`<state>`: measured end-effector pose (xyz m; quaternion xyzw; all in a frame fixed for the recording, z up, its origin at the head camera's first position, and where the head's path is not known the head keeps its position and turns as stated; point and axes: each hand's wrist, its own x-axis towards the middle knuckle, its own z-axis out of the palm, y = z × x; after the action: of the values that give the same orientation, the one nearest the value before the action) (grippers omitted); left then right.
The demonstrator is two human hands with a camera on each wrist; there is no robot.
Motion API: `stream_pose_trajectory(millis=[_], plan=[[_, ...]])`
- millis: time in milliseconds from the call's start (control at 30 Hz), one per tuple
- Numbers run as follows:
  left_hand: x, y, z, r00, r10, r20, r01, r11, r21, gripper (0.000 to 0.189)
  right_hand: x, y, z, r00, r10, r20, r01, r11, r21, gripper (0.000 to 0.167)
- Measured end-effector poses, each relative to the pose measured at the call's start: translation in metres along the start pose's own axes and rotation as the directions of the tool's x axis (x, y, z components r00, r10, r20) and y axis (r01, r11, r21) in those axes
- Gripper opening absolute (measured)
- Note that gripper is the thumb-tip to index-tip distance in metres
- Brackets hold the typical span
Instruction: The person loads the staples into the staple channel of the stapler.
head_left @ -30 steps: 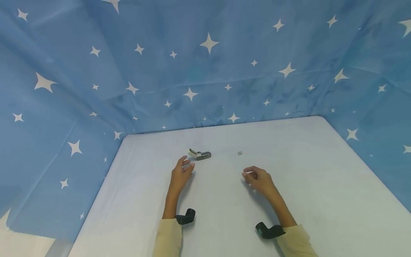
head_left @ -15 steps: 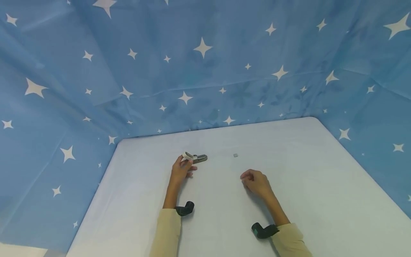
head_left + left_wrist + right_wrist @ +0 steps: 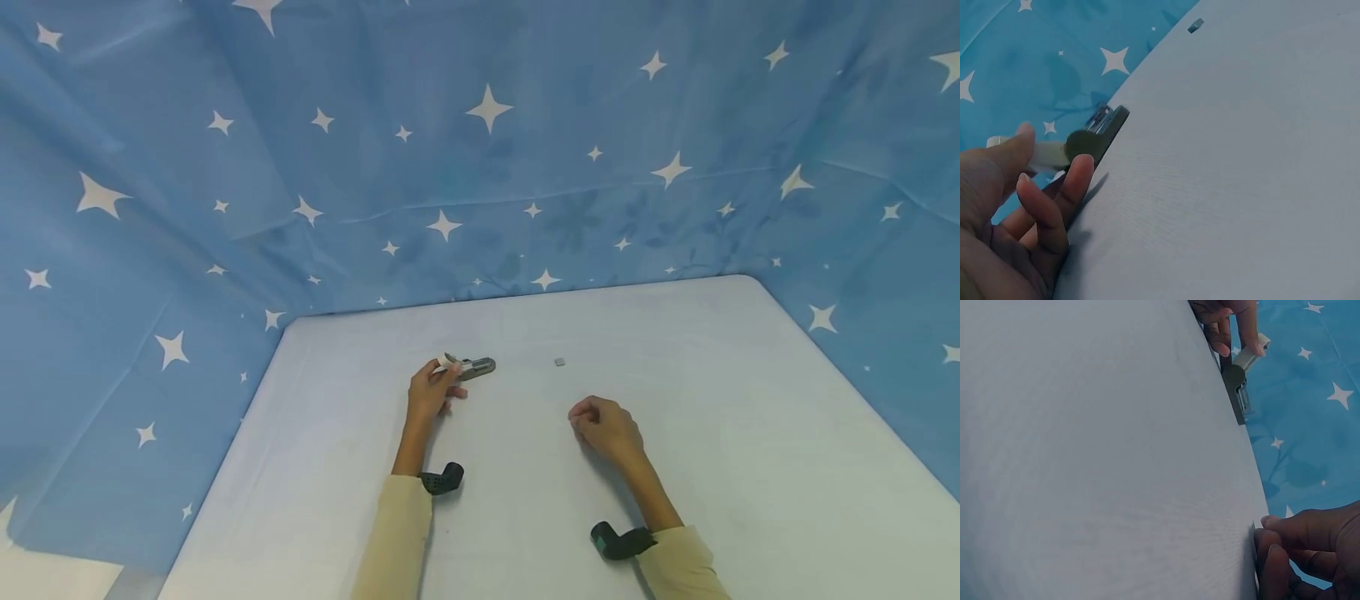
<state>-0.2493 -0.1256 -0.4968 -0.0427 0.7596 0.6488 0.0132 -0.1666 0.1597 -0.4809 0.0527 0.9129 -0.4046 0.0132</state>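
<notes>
Where the left grip [image 3: 431, 394] pinches, the stapler [image 3: 480, 367] hides.

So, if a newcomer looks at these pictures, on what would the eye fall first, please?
Probably on the blue backdrop with white stars, behind the white table and along its sides. Next, perhaps, on what looks like an opened stapler on the table's far half, its pale part pinched by the left hand. A small grey piece lies apart to its right, beyond the right hand.
</notes>
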Motion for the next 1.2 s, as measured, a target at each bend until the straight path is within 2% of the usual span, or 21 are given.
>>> stream_pose_trajectory(millis=[67,167,267,433,633,1200], plan=[[0.0,0.0,0.002,1.0,-0.02,0.021,0.02,0.999,0.025,0.045,0.0,0.0,0.0,1.0,-0.002,-0.003,0.002,1.0,-0.001,0.01],[-0.001,0.0,0.005,0.996,-0.03,0.083,0.024,0.997,0.068,0.044,0.0,0.0,0.001,1.0,-0.003,-0.007,0.002,1.0,-0.003,0.011],[-0.004,-0.001,0.006,0.989,-0.014,0.15,0.0,0.996,0.093,0.041,0.001,0.0,0.001,1.0,-0.005,-0.01,0.005,1.0,-0.008,0.011],[-0.01,0.0,0.008,0.976,0.031,0.215,-0.054,0.993,0.104,0.038,0.003,-0.001,0.0,1.0,-0.017,-0.026,0.017,1.0,-0.018,0.012],[-0.019,0.0,0.011,0.955,0.037,0.294,-0.081,0.987,0.137,0.037,0.003,0.0,0.0,0.999,-0.005,-0.035,0.003,0.999,-0.04,0.014],[-0.028,-0.004,0.013,0.967,0.083,0.24,-0.107,0.99,0.089,0.031,0.001,-0.001,0.002,0.999,0.013,-0.029,-0.015,0.998,-0.053,0.015]])
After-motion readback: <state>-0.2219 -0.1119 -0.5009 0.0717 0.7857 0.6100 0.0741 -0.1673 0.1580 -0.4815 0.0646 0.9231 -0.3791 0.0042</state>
